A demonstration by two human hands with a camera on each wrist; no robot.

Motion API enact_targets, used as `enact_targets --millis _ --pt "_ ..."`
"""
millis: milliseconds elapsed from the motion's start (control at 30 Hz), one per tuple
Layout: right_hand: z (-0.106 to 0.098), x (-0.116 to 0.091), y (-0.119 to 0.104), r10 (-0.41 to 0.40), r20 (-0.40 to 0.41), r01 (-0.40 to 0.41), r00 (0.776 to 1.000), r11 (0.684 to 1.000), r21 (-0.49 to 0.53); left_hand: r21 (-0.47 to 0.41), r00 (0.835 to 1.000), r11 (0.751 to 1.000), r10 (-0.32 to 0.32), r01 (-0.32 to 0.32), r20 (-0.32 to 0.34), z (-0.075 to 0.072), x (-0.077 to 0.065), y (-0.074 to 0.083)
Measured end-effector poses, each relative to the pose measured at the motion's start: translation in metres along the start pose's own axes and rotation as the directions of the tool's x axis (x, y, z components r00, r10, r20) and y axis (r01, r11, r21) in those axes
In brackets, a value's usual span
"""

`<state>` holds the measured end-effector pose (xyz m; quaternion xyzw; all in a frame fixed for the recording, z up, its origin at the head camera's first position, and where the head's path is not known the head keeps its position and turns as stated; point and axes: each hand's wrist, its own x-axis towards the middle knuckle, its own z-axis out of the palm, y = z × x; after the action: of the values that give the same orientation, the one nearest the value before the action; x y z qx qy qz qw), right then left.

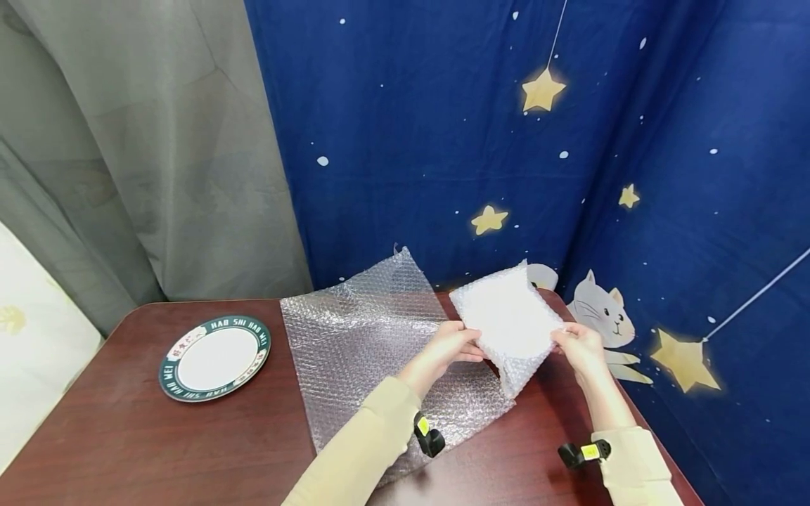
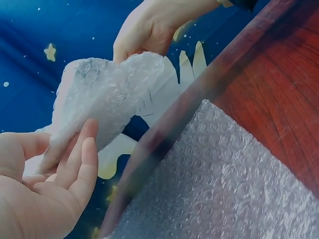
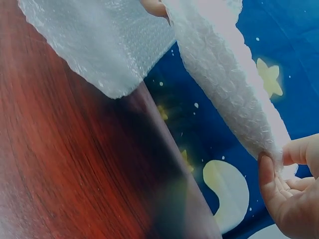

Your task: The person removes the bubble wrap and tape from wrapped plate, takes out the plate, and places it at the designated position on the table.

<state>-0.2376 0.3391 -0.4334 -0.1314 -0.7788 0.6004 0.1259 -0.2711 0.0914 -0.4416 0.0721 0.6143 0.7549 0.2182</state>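
Note:
A squarish white bundle in bubble wrap (image 1: pixel 506 316) is held up over the far right of the table. Its left edge lies between the thumb and fingers of my left hand (image 1: pixel 454 343). My right hand (image 1: pixel 581 344) pinches the opposite edge, and the right wrist view shows the thumb and fingertips closed on the bubbly side (image 3: pixel 229 99). What is inside the wrap is hidden. Under my left forearm a large clear bubble wrap sheet (image 1: pixel 354 365) lies flat on the table, one far corner standing up against the curtain.
A round white plate (image 1: pixel 218 358) with a dark green lettered rim sits on the left of the dark red wooden table (image 1: pixel 253 450). Behind the table's back edge hang a grey curtain (image 1: pixel 171 176) and a blue starry curtain (image 1: pixel 411 140), which continues down the right side.

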Motion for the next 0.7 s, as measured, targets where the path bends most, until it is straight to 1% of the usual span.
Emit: enact_targets --millis 200,300,500,700 --pt "0.005 -0.008 -0.004 -0.010 0.003 0.010 1.000 0.999 0.050 0.051 0.999 0.999 0.015 -0.018 0.043 -0.008 -0.008 0.005" --pt "0.008 -0.011 -0.006 -0.029 0.012 0.029 0.999 0.998 0.060 0.064 0.998 0.998 0.019 -0.022 0.054 -0.012 -0.013 0.007" --pt "0.015 -0.015 -0.008 -0.074 0.033 0.071 0.997 0.994 0.081 0.062 0.998 0.998 0.021 -0.025 0.065 -0.020 -0.020 0.009" --pt "0.023 -0.021 -0.012 -0.082 0.052 0.077 0.995 0.993 0.092 0.073 0.996 0.996 0.035 -0.042 0.087 -0.030 -0.026 0.012"
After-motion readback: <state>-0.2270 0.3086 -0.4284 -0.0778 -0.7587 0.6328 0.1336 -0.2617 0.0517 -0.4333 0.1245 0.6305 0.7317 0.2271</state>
